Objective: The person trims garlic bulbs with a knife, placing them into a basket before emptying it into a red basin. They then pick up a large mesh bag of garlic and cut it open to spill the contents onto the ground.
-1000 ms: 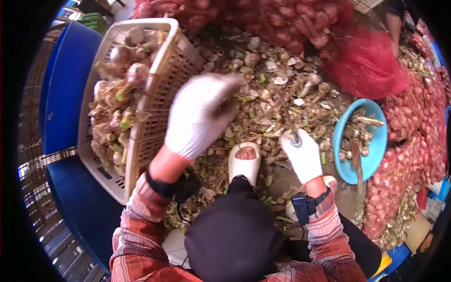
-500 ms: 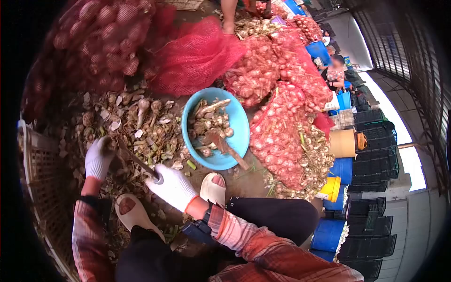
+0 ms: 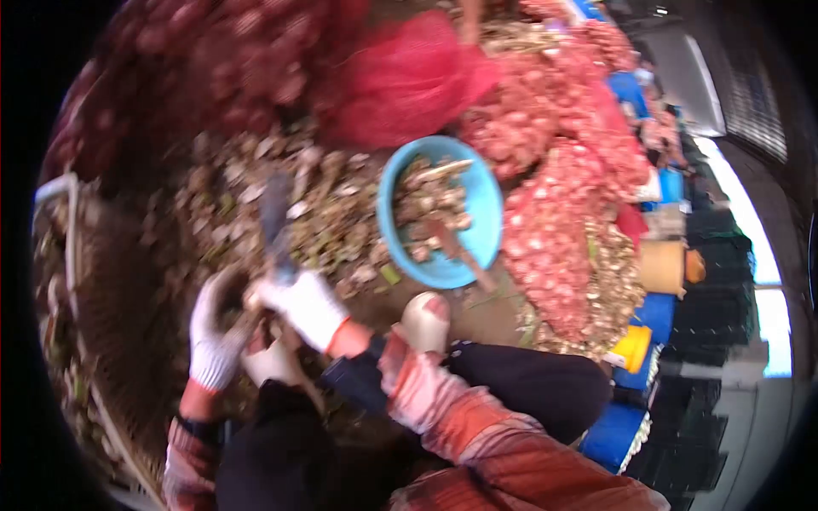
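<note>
My left hand (image 3: pixel 220 328), in a white glove with a dirty palm, is closed around a garlic bulb (image 3: pixel 252 298), blurred and mostly hidden by the fingers. Close against it, my right hand (image 3: pixel 305 308), also gloved, grips a knife (image 3: pixel 274 223) whose dark blade points up and away from me. Below both hands lies a heap of loose garlic, stems and peelings (image 3: pixel 247 200). To the right of the heap stands a blue basin (image 3: pixel 388 217) with trimmed garlic and a wooden-handled tool (image 3: pixel 460 254) leaning on its rim.
Red net sacks of garlic (image 3: pixel 554 230) are piled at the right, and a fuller sack (image 3: pixel 213 60) stands upper left. A plastic crate (image 3: pixel 72 247) borders my left side. My sandalled foot (image 3: pixel 424 324) is near the basin. A yellow bucket (image 3: pixel 630 347) and blue tubs (image 3: pixel 615 434) stand farther right.
My hands have come together, with the left now against the right. The knife has swung from pointing left to pointing up. The view has shifted, so the scene sits farther right.
</note>
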Demonstrator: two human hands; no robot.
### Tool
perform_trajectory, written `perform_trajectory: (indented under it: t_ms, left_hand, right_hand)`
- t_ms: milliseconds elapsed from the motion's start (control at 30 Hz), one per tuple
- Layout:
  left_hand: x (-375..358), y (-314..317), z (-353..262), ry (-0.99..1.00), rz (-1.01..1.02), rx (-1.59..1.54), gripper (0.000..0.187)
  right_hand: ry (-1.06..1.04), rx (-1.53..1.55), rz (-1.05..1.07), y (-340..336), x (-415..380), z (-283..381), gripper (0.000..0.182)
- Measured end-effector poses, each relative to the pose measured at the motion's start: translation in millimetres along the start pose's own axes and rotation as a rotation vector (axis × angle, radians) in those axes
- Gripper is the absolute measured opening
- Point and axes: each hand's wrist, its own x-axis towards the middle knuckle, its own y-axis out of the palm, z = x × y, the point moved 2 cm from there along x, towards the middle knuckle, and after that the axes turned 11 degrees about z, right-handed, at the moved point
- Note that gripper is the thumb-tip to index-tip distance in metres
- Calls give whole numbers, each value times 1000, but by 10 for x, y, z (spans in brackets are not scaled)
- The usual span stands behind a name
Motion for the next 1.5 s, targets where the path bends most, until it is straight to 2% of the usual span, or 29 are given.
perform_trajectory:
  t_ms: [67, 100, 133, 200, 233, 267, 333, 367, 400, 467, 500, 533, 600, 633, 700, 733, 800, 833, 933, 967, 1067, 1200, 1267, 1367, 1433, 1467, 1500]
  left_hand:
    - [50, 5, -119, -58, -64, -226, 66]
    - [93, -39, -97, -73, -34, -233, 74]
    - [129, -78, -140, -16, 24, -60, 82]
    - [170, -34, -221, -168, 169, -309, 88]
    - [170, -86, -302, -365, 216, -406, 86]
    - [170, -65, -169, -280, 175, -441, 78]
    - [178, -113, -218, -189, 101, -572, 68]
    - [156, -127, -159, -168, 62, -530, 60]
    - [146, -154, -161, -170, 10, -442, 62]
    - [83, -204, -170, -297, -10, -393, 65]
    - [52, -191, 16, -45, 32, -450, 67]
    - [43, -171, 38, -44, 24, -514, 68]
    - [91, -161, 175, 69, -22, -236, 67]
    - [66, -183, 107, 64, -21, -230, 67]
    - [47, -230, -25, -122, 54, -193, 66]
    - [48, -224, -28, -120, 54, -189, 66]
    - [29, -172, -26, 35, 4, -136, 63]
    - [62, -178, -100, -12, 4, 10, 60]
    - [53, -182, -88, 69, -14, -1, 59]
    - [41, -172, -80, -81, 54, -111, 59]
    - [66, -154, -137, -32, 30, -114, 59]
    - [34, -123, -149, 15, -8, -69, 69]
    - [15, -141, -118, -61, 29, -32, 74]
    - [48, -96, -25, 38, -6, -189, 72]
    - [8, -121, -65, 106, 14, 181, 67]
    - [39, -168, -499, -311, 63, -200, 68]
    - [-29, -171, -541, -294, 36, -194, 70]
  right_hand:
    - [35, -127, -30, 10, 53, 103, 16]
    - [-5, 9, -25, 65, 36, 200, 16]
    - [-37, 141, -25, 114, 16, 271, 17]
    - [-50, -70, -100, 98, 69, 128, 17]
    - [-63, -258, -83, 117, 57, 235, 17]
    - [-83, -450, -77, 107, 48, 346, 17]
    - [-294, -612, -183, 7, 78, 378, 20]
    - [-280, -883, -182, -94, 56, 445, 21]
    - [-260, -1155, -174, -147, 21, 524, 22]
    - [-502, -1290, -78, -21, -59, 524, 26]
    - [-552, -1395, -7, 46, -86, 519, 30]
    - [-605, -1507, 60, 100, -106, 517, 33]
    - [-586, -1492, 77, 144, -78, 482, 35]
    - [-578, -1477, 90, 169, -67, 476, 38]
    - [-574, -1484, 89, 168, -86, 498, 38]
    - [-560, -1501, 95, 162, -95, 507, 38]
    - [-550, -1488, 76, 167, -125, 503, 37]
    - [-537, -1477, 59, 157, -145, 494, 37]
    - [-592, -1440, 59, 150, -183, 426, 36]
    - [-581, -1438, 60, 147, -204, 408, 36]
    - [-526, -1472, 23, 111, -189, 418, 36]
    - [-553, -1496, -4, 64, -163, 433, 37]
    - [-558, -1514, -13, 48, -148, 415, 36]
    - [-599, -1497, -26, -8, -136, 428, 32]
    - [-579, -1498, -19, -107, -114, 350, 23]
    - [-438, -1537, -122, -251, -48, 277, 14]
    - [-141, -1452, -193, -519, 12, 274, 11]
